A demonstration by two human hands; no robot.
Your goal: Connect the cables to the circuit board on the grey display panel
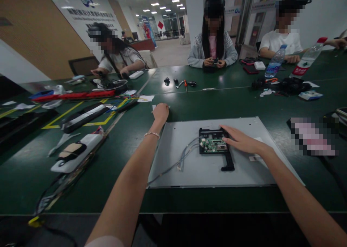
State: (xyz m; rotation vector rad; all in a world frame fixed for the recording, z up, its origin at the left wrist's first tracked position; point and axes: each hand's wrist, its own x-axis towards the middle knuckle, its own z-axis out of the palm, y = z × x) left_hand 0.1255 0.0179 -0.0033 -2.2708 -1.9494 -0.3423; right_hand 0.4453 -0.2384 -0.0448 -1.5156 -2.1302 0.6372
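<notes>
left hand (161, 113) curled, cannot tell if gripping | right hand (241, 140) spread flat, gripping nothing, partly covering black frame (229, 162) around circuit board (213, 145) on grey panel (173, 145)

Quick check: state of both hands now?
Left hand: closed; whether it holds anything can't be told.
Right hand: open, at the black frame.

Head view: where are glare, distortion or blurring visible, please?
Head view, upper middle: pale glare on the dark green table; head view, right: the clear, red-capped plastic bottle leans outward, likely lens distortion; head view, right: the flat pink object is pixelated.
</notes>
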